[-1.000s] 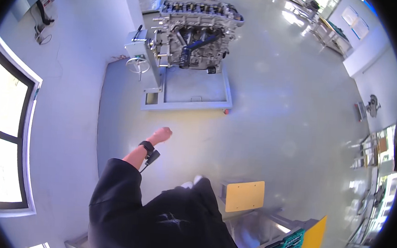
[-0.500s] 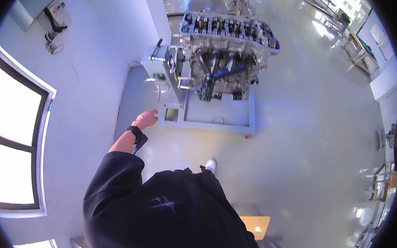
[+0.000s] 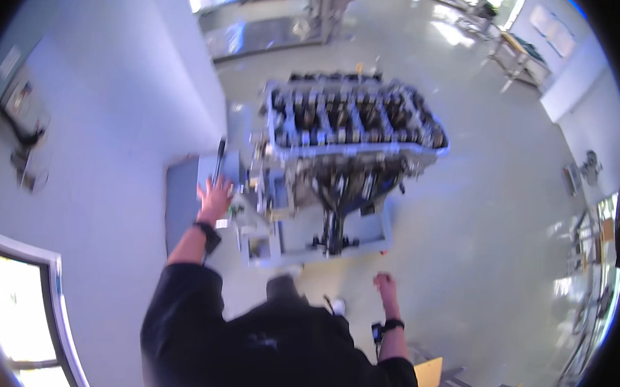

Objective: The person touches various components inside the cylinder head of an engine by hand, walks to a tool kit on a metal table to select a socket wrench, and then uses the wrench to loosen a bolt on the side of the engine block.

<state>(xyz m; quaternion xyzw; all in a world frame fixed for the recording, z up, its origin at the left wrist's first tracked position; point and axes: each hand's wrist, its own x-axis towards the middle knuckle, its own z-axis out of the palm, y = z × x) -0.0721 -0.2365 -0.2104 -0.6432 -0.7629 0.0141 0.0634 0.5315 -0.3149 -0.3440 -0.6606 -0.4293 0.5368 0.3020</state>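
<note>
Left hand (image 3: 214, 200) splayed at lever (image 3: 220, 158) — contact unclear; engine (image 3: 358, 121) to its right, ahead of right hand (image 3: 385, 284), loosely curled, closure untellable. Lever could slip — fingers not wrapped round it.

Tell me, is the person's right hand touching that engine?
Apart: the head view shows floor between the right hand and the engine.

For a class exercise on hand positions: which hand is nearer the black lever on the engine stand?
Left. The left hand is by the lower end of the black lever; whether it touches is unclear. The right hand is well away, to the right.
</note>
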